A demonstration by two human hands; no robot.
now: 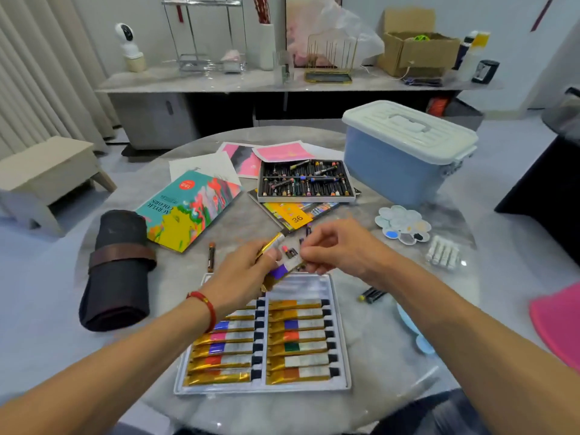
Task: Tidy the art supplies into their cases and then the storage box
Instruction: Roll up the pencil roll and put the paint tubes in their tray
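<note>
A white paint tray (pixel 341 356) lies at the table's near edge, holding two columns of gold paint tubes (pixel 298 337); its top slots look bare. Above the tray's far end, my left hand (pixel 248 274) grips a gold tube with a yellow band (pixel 272 244). My right hand (pixel 332 246) pinches the cap end of a purple-banded tube (pixel 281 271), which both hands meet over. Loose oil pastels (pixel 291 252) lie just beyond my fingers. The open pastel case (pixel 306 182) sits further back. The blue storage box (pixel 395 161) with a white lid stands shut at the right.
A rolled dark brush wrap (pixel 117 268) lies at the left, beside the paint set's colourful lid (pixel 191 208). One pastel (pixel 211 257) lies apart. A palette (pixel 403 224), a pack of white sticks (pixel 442 254), dark pastels (pixel 372 295) and a pink item (pixel 558 321) occupy the right.
</note>
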